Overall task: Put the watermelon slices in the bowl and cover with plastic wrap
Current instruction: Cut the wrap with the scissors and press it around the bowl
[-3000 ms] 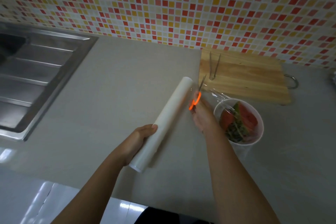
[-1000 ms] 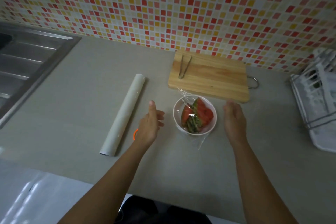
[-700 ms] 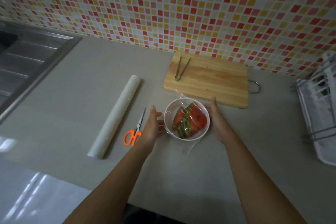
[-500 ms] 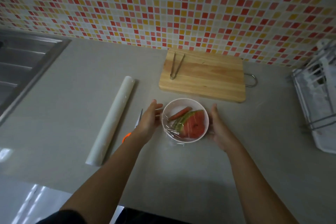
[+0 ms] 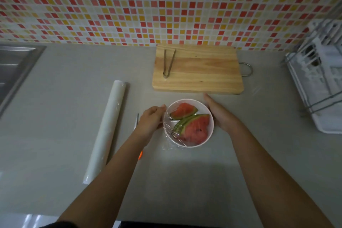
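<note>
bowl (image 5: 185,100): we see it white, standing on the counter (image 5: 55,116) just in front of the board (image 5: 198,72), between the two hands.
slices (image 5: 196,129): two watermelon pieces lie inside the bowl, a small one behind a larger one, rinds toward the left.
wrap (image 5: 168,131): we see clear film stretched over the bowl's mouth, with a crumpled flap hanging off the near-left side onto the counter.
left hand (image 5: 151,120): back up, forearm coming in from the lower left. The fingers bend round the bowl's left wall and the thumb lies at the rim, so we read it as holding the bowl through the wrap.
right hand (image 5: 220,114): set on edge, palm against the bowl's right wall, fingers straight and together, pointing toward the board. It presses without clasping.
roll (image 5: 107,129): lies on the counter left of the left arm, apart from it.
scissors (image 5: 137,121): partly hidden under the left forearm; we make out a blade tip and a bit of orange handle.
tongs (image 5: 168,63): lie on the board's left part.
rack (image 5: 318,87): white, at the right edge.
sink (image 5: 14,65): at the left edge.
</note>
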{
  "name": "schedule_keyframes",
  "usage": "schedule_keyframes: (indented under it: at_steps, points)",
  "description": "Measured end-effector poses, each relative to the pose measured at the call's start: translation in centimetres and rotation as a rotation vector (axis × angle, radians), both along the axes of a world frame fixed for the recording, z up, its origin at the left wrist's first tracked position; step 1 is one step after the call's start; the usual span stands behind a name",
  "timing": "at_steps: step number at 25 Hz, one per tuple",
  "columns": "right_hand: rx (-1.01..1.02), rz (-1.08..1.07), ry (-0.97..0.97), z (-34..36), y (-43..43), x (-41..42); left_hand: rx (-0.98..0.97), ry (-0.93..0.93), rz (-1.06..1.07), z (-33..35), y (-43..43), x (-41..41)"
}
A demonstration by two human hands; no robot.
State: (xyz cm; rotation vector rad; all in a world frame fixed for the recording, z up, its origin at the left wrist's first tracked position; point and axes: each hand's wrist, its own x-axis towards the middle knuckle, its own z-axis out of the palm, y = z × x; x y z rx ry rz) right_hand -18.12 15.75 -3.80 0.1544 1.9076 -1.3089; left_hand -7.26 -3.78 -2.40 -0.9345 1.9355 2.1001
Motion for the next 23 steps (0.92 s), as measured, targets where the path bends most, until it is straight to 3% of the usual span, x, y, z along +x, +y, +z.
schedule_keyframes:
  at_steps: [5,9,15,17,20,23]
  points:
    - [-0.070,-0.168,0.048,0.3,-1.2,-0.8,0.028,0.008,0.069,0.7,0.4,0.2]
    - [-0.252,-0.338,0.045,0.2,-0.7,-1.1,0.054,0.019,0.098,0.9,0.3,-0.4]
    - [-0.308,-0.283,-0.007,0.1,0.4,-1.0,-0.007,-0.008,0.159,0.5,-0.1,-1.7]
    - [-0.268,-0.124,-0.034,0.4,0.6,-1.2,-0.142,-0.025,0.041,0.4,-0.2,-1.9]
    - [-0.177,-0.039,0.014,0.3,0.7,-1.4,-0.508,-0.010,-0.122,0.5,-0.2,-2.3]
    - [-0.219,-0.047,0.067,0.3,0.3,-1.9,-0.484,0.038,-0.099,0.8,-0.4,-2.7]
